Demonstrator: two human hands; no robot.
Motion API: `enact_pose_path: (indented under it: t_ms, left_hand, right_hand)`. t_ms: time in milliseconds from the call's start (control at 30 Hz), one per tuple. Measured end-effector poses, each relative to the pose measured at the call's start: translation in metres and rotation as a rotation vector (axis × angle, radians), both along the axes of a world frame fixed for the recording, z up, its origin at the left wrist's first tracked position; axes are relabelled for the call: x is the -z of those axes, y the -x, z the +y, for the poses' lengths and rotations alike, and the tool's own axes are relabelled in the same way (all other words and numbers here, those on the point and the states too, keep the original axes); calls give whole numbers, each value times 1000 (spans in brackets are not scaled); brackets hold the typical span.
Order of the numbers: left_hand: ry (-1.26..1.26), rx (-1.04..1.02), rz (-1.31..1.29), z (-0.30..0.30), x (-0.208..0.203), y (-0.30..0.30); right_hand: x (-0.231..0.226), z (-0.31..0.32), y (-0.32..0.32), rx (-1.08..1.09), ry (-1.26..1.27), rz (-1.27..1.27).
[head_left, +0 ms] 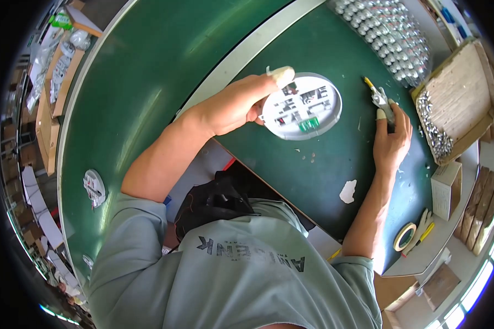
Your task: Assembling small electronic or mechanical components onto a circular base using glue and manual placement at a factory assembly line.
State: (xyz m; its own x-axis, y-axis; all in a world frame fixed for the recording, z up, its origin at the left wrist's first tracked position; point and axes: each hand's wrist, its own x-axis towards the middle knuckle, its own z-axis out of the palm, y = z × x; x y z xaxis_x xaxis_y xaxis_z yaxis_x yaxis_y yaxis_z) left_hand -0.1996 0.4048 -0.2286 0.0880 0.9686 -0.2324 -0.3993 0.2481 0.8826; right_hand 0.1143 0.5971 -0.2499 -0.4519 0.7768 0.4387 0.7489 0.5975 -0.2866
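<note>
My left hand (247,101) is closed on the rim of a round white plastic housing (282,123), lifted over the green bench. Inside the housing show dark and metallic parts and a small green block (308,124). A pale cover wraps the thumb tip. Farther right, my right hand (392,137) has its fingers closed around a small silver-grey hand tool (380,100) with a yellow end; its exact kind is unclear. The right thumb tip also has a pale cover. This hand is low over the bench top.
A shallow wooden tray (461,93) with small metal pieces lies at right, below a sheet of clear domed parts (387,35). An open carton (447,189), tape roll (405,236) and yellow-handled tool (425,233) are nearer. Another round unit (94,187) sits on the left-hand green surface.
</note>
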Motion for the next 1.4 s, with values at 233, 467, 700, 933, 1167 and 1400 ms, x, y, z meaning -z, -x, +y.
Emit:
enact_pose_path:
  t_ms: [233, 467, 700, 933, 1167, 1400]
  left_hand:
    - [125, -12, -75, 1, 1, -6]
    - [116, 89, -39, -1, 1, 0]
    - [140, 100, 10, -2, -3, -1]
    - [148, 52, -5, -3, 7, -2]
    - [120, 58, 39, -1, 10, -6]
    - [118, 35, 92, -5, 11, -11]
  right_hand:
    - [-1, 4, 6, 9, -5, -13]
    - [1, 5, 4, 12, -9, -20]
    - [1, 4, 5, 17, -21, -24]
    - [-1, 2, 11, 8, -16, 6]
    - [0, 1, 7, 21, -14, 8]
    - [-1, -3, 4, 10, -11, 17]
